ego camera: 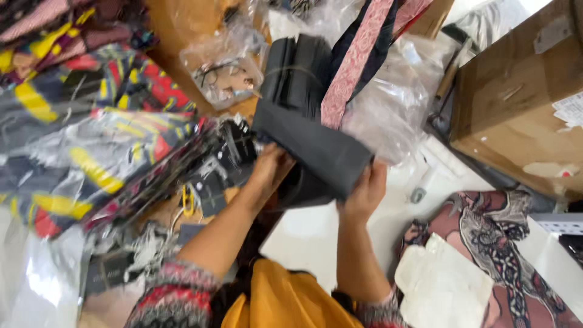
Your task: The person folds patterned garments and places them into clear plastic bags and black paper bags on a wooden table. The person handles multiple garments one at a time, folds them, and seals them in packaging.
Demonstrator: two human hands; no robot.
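My left hand (271, 169) and my right hand (364, 193) both grip a flat dark grey sheet-like bundle (316, 149) held up over the table's middle. The left hand holds its lower left side and the right hand pinches its lower right corner. Just behind it stands a stack of black flat pieces bound with a band (297, 70). A pink patterned strip of cloth (352, 64) hangs down across the stack's right side. The frame is motion-blurred.
Colourful patterned fabrics in clear bags (91, 140) pile up at the left. A clear bag of small parts (225, 73) lies behind. A cardboard box (522, 103) stands at the right, patterned cloth (486, 243) and white paper (443, 285) below it.
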